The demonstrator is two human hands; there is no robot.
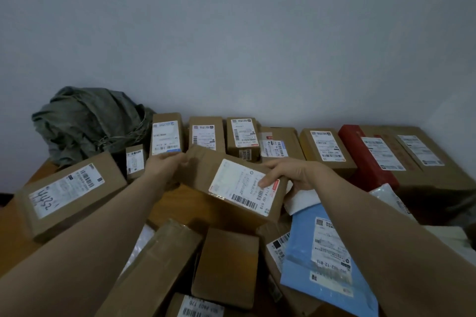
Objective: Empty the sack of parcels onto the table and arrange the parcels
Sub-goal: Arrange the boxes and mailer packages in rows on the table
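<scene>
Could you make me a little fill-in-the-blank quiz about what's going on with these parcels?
The left hand and right hand together hold a cardboard ____.
The crumpled sack lies at the back ____, by the wall.
One back-row parcel is coloured ____.
The soft mailer under the right forearm is ____.
Missing: box, left, red, blue.

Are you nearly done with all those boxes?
About halfway. The sack lies crumpled and looks emptied, and a row of boxes stands along the wall. The left hand and right hand hold one labelled box. The jumbled near pile, including the blue mailer, is left.
</scene>
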